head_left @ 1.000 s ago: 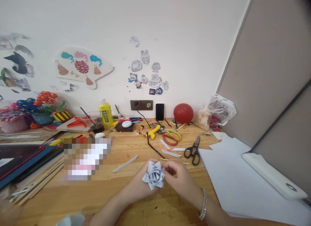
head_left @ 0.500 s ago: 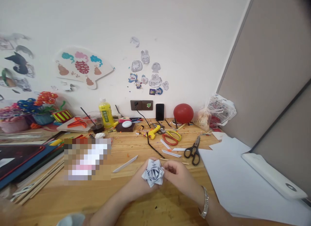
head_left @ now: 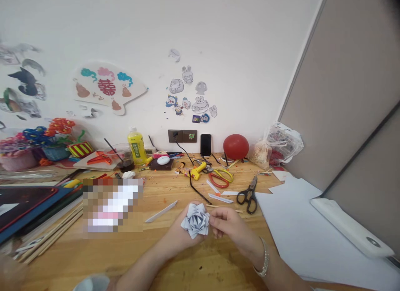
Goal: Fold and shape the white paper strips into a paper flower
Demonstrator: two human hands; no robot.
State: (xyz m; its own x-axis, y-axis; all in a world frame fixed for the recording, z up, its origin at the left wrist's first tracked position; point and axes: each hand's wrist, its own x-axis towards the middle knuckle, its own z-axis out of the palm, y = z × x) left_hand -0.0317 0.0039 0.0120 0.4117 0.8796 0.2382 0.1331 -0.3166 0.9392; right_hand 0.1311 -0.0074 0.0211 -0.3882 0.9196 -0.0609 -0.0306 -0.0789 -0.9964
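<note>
A folded white paper flower (head_left: 196,221) with pointed petals faces up over the wooden table (head_left: 146,253). Beneath and behind it is my left hand (head_left: 184,230), holding it; most of those fingers are hidden by the petals. My right hand (head_left: 225,221), with a beaded bracelet at the wrist, has its thumb and curled fingers closed on the flower's right edge. Just beyond the hands lie a thin wooden stick (head_left: 236,209), white paper strips (head_left: 221,198) and black-handled scissors (head_left: 247,196). Another strip (head_left: 161,211) lies to the left.
White paper sheets (head_left: 300,224) cover the right side. Behind are a yellow glue gun (head_left: 198,170), red-and-yellow scissors (head_left: 221,177), a red balloon (head_left: 236,146), a phone (head_left: 206,145) and a yellow bottle (head_left: 136,147). Wooden sticks (head_left: 59,232) lie left. A cup (head_left: 92,283) stands at the front edge.
The flower has turned and tilted a little and shifted slightly left. My right fingers have shifted slightly at its edge. The things on the table look unmoved.
</note>
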